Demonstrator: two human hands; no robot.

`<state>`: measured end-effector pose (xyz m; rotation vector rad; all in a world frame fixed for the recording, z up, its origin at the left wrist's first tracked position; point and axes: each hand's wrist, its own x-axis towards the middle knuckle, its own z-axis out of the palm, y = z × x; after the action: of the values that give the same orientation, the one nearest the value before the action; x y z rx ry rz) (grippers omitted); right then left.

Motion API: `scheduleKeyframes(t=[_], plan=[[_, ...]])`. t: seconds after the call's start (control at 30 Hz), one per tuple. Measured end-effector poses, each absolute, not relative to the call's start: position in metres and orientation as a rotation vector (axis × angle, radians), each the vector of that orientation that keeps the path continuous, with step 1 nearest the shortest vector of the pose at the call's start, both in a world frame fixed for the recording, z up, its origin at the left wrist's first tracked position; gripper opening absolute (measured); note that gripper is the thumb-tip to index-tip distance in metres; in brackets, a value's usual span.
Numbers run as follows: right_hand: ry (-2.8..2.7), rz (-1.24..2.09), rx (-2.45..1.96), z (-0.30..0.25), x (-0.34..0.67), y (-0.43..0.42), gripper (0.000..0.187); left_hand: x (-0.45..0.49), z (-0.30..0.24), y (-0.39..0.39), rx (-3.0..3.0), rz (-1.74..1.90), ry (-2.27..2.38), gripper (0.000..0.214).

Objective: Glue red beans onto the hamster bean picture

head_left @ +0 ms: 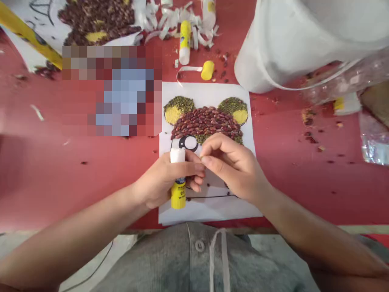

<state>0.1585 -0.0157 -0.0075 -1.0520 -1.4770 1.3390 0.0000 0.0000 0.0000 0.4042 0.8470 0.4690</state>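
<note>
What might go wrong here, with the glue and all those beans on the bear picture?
The uncapped yellow glue stick in the left hand may dry out; a loose yellow cap lies beyond the sheet on the red table. The right hand, pinched low over the white paper sheet, might nudge the glued red beans loose.

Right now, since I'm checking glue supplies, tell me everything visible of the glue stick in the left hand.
The glue stick is a yellow plastic-looking tube with blue print and a white top end. The left hand grips its middle, white end pointing away from the person, over the sheet near its left edge.
</note>
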Motion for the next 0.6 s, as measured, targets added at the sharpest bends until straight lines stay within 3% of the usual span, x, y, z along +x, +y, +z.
scheduleKeyframes(t=[0.6], plan=[[-1.365, 1.383, -1.028, -0.0035, 0.1584, -0.0164, 0.011, -0.0027, -0.0056, 0.0029, 0.385, 0.481, 0.770, 0.010]])
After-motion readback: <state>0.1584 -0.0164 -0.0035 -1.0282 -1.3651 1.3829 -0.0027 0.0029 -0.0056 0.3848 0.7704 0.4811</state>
